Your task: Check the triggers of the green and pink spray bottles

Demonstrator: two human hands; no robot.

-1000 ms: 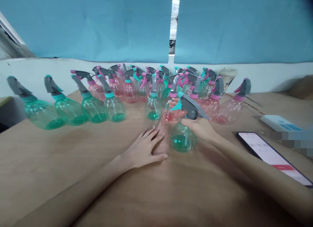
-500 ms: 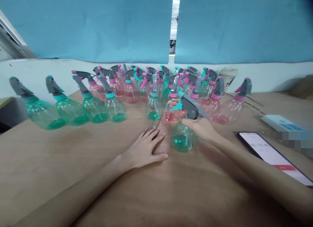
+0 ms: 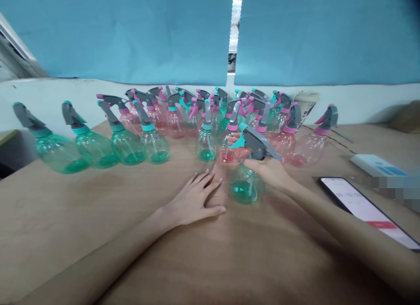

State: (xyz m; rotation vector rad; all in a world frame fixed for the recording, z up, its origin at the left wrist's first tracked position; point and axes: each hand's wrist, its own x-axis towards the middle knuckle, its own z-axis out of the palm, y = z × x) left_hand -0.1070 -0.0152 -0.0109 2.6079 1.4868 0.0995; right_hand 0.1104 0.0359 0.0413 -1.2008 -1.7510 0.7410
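My left hand [image 3: 193, 202] lies flat on the wooden table [image 3: 157, 261], fingers spread, holding nothing. Just right of it, a green spray bottle [image 3: 246, 187] with a grey and teal head stands upright with some green liquid inside. My right hand [image 3: 267, 169] is around this bottle's neck, its fingers partly hidden behind the spray head. Beyond the hands stand a green bottle [image 3: 206, 147] and a pink bottle [image 3: 227, 154]. Four-sided clutter aside, several green bottles [image 3: 127, 149] form a row on the left, and pink bottles [image 3: 306, 149] stand on the right.
More pink and green bottles [image 3: 175, 121] crowd the back near the wall. A paper cup [image 3: 306, 103] stands behind them. At the right lie a phone [image 3: 364, 204] with a lit screen and a white box [image 3: 377, 165]. Blue cloth [image 3: 131, 38] hangs behind.
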